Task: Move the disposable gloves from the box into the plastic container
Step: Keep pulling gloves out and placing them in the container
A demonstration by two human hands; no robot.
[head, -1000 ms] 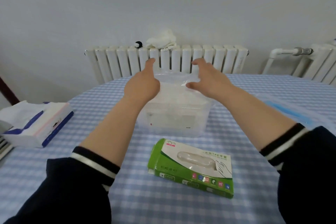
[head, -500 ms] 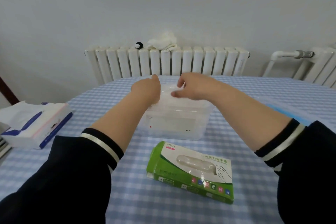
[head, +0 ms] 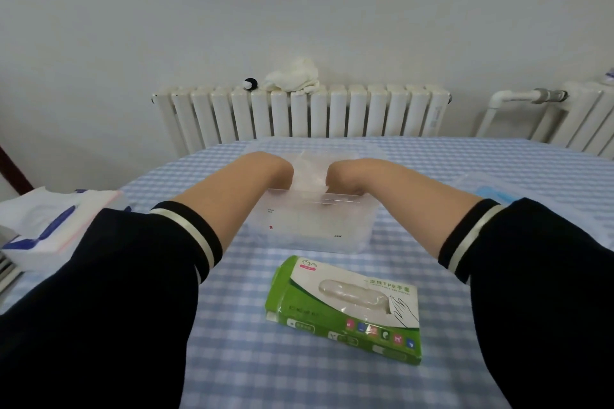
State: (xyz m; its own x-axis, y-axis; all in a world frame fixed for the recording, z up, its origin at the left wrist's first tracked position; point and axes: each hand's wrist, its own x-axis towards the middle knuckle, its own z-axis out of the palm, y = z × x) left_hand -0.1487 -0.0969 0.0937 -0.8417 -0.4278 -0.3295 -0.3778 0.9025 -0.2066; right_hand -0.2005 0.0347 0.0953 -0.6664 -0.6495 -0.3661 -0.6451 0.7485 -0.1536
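From the head camera I see the clear plastic container (head: 315,226) at mid-table on the blue checked tablecloth (head: 299,375), its long axis running left to right. A wad of clear disposable gloves (head: 309,173) sits inside it, between my two wrists. My left hand (head: 282,176) and right hand (head: 335,178) both dip into the container, bent down at the wrist; the fingers are hidden behind the frosted wall, so I cannot tell whether they grasp the gloves or lie loose.

The green glove box (head: 345,309) lies flat, near me and just in front of the container, its long axis left to right and tilted down to the right. Its white face reads "TPE" among Chinese characters, with a hand outline drawn beside the oval opening.

A tissue pack (head: 50,229) lies at the left edge. A white radiator (head: 299,113) stands behind the table.
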